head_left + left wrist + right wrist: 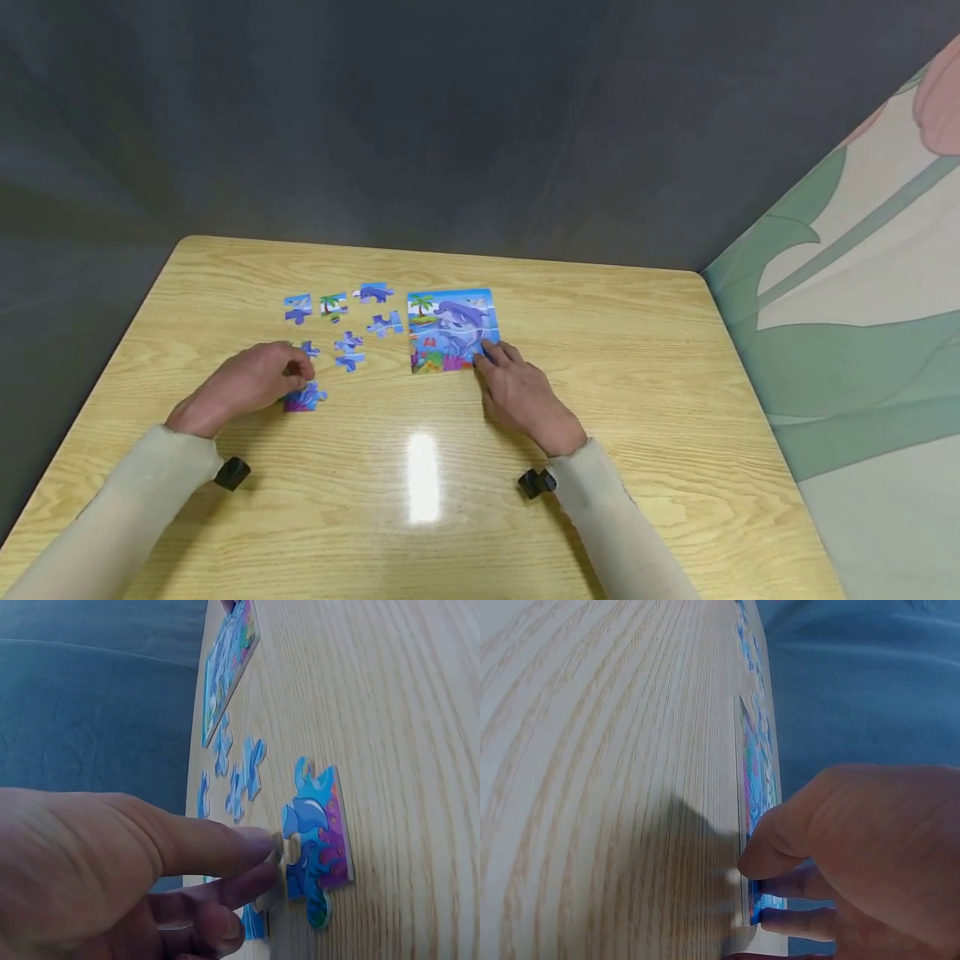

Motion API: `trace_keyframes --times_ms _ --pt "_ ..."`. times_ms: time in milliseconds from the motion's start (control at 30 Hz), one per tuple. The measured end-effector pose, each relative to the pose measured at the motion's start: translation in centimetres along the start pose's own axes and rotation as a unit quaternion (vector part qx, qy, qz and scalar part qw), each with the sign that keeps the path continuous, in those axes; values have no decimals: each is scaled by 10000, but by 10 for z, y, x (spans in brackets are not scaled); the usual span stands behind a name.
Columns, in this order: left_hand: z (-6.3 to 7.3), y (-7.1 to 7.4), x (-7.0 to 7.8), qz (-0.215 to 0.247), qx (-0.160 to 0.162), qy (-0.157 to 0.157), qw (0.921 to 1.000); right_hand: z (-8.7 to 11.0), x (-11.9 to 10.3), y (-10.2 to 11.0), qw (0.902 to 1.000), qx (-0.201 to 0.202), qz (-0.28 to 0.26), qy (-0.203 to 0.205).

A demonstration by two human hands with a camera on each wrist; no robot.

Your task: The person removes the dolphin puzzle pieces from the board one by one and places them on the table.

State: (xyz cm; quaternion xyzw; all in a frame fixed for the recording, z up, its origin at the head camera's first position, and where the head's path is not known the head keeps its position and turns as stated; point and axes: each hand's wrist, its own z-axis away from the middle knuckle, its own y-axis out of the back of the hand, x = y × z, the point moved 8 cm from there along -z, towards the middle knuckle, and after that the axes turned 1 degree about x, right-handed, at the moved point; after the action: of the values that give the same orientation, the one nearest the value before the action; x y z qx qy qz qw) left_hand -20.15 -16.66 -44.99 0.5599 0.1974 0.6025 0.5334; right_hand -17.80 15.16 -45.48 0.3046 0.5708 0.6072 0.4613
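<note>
My left hand [258,377] is over the left side of the table, thumb and fingertips pinching a small puzzle piece [276,846], blurred and mostly hidden by the fingers. Right by those fingertips lies a joined blue-and-pink puzzle section [319,836], flat on the wood. A square dolphin picture board [450,321] with a palm tree and coral is at the table's middle. My right hand [521,392] rests on its lower right corner. In the right wrist view, the thumb [769,844] touches the board's near edge and the fingers lie over its printed face.
Several loose puzzle pieces [349,350] are spread between my left hand and the board, with more, such as a palm-tree piece [333,307], farther back. The wooden table [637,375] ends at a dark curtain [450,125]; a floral curtain [862,292] hangs at the right.
</note>
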Motion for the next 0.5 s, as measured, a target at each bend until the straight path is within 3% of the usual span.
trace_keyframes --times_ms 200,367,500 --pt "-3 4 21 184 317 -115 9993 0 0 -2 10000 -51 28 13" --pt "-18 -2 64 293 657 -508 9961 0 1 -1 10000 -9 26 34" --pt "-37 -14 103 509 650 -832 9931 3 2 0 10000 31 -64 52"
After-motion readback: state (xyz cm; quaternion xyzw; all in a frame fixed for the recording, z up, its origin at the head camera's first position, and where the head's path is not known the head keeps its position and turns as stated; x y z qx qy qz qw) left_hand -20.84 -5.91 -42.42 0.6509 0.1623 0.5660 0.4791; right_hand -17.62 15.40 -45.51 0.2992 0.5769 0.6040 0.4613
